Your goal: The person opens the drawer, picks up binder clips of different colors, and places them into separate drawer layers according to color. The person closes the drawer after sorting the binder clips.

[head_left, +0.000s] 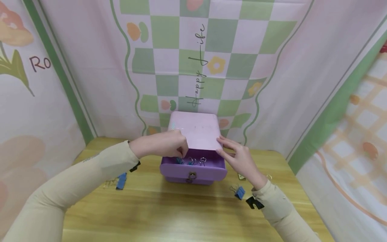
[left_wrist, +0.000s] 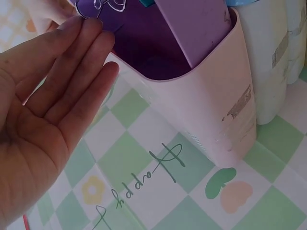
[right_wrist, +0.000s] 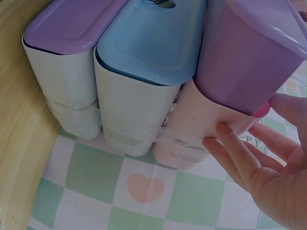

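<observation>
A small drawer unit stands on the table, its pink top casing above a pulled-out purple drawer. Several binder clips with silver wire handles lie inside. My left hand reaches over the drawer's left side, fingertips down at a teal binder clip. In the left wrist view, the thumb and fingers of that hand pinch a wire handle. My right hand rests on the casing's right front corner, fingers fairly straight; the right wrist view shows fingertips against the pink wall.
Blue binder clips lie on the table, one to the left and one to the right. Gold-coloured clips are beside the left one. Lower drawers with blue and purple fronts are closed. A patterned cloth hangs behind.
</observation>
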The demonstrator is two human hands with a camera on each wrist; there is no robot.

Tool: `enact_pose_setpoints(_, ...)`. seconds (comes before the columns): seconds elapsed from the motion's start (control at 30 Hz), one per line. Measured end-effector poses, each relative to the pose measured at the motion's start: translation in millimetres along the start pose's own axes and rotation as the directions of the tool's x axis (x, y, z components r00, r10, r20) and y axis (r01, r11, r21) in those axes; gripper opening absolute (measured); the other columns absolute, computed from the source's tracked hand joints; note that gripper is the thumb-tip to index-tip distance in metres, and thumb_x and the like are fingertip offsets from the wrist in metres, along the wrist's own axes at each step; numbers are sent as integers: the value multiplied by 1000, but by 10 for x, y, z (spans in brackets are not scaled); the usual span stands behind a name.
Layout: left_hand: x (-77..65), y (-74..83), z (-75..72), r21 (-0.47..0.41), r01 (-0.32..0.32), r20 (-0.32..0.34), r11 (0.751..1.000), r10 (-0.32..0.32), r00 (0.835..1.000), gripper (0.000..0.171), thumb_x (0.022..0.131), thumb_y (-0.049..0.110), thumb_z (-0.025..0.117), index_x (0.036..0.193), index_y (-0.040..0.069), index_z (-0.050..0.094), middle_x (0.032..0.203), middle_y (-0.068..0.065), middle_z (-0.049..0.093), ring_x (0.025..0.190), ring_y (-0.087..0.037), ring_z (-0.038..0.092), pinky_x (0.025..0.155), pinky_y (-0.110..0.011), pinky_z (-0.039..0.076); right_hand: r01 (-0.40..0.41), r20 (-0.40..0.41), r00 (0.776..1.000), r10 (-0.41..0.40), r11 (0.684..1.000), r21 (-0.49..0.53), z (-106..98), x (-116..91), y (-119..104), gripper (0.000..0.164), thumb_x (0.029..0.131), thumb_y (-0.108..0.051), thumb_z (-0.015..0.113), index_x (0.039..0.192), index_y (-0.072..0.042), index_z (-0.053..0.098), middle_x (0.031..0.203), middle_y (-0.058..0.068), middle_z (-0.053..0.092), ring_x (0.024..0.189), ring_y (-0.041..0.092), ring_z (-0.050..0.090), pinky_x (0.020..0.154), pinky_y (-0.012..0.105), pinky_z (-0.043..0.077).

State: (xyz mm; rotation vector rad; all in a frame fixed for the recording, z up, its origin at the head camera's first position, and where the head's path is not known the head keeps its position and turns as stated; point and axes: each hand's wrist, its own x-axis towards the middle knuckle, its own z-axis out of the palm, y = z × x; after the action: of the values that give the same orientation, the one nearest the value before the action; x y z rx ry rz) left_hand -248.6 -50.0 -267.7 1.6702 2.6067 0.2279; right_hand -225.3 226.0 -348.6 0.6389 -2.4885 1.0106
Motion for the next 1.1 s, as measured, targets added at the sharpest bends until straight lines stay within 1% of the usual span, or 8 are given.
enact_pose_setpoints(0.4,-6,16,-3,-28,38,-18,999,-38,999,5,82,5,71,82,10,73,79,0,72,72,-7,66,67,-12,53,-2,3,1000,2,1000,3,2,9,4,42,89,-22,66,127,-3,59,137,14,53,112,33,61,78,27,57)
enact_pose_setpoints(0.6,-64,86,21,13,-1,-120,1000,3,993,4,82,4,70,83,7,72,81,-1,73,74,-9,67,68,-13,54,-1,4,1000,1,1000,11,-8,6,5,42,89,-22,66,127,-4,59,137,14,52,113,32,61,78,27,57)
enact_pose_setpoints(0.73,-117,169,66,136,-20,-205,991,48,978,4,82,7,71,81,10,70,77,2,68,70,-8,63,64,-14,53,3,6,1000,-3,1000,11,-2,7,24,42,89,-22,66,127,-4,59,137,14,52,112,32,61,78,27,57)
enact_pose_setpoints(0.8,-150,223,92,229,-18,-255,973,78,964,4,81,11,73,81,12,70,75,4,63,69,-9,60,61,-16,52,3,7,1000,-3,1000,10,-2,7,32,42,89,-22,66,127,-4,59,138,14,52,113,32,61,78,27,57)
enact_pose_setpoints(0.9,-197,288,155,361,-27,-357,932,165,919,5,81,14,73,79,14,69,73,4,57,68,-10,54,58,-19,51,0,9,1000,-1,1000,9,-3,10,31,42,89,-23,66,127,-5,59,138,13,52,113,30,61,78,26,57)
enact_pose_setpoints(0.97,-228,334,194,400,-32,-419,916,214,883,3,82,13,72,80,13,69,74,3,56,69,-11,53,59,-19,50,-4,12,1000,4,1000,9,-2,12,29,42,90,-23,66,127,-5,59,138,12,52,114,30,61,78,26,57)
enact_pose_setpoints(1.03,-256,373,237,414,-33,-473,910,246,846,4,83,11,70,79,13,69,74,3,55,68,-11,50,58,-18,48,-4,11,1000,4,1000,9,0,15,28,42,90,-24,66,127,-5,59,138,12,52,114,30,61,79,26,57)
enact_pose_setpoints(1.1,-278,418,271,419,-26,-506,908,257,824,6,84,8,68,79,12,69,76,1,56,69,-12,50,60,-17,48,-2,9,1000,2,1000,8,2,18,34,43,89,-24,66,127,-5,59,138,12,52,113,30,61,79,27,57)
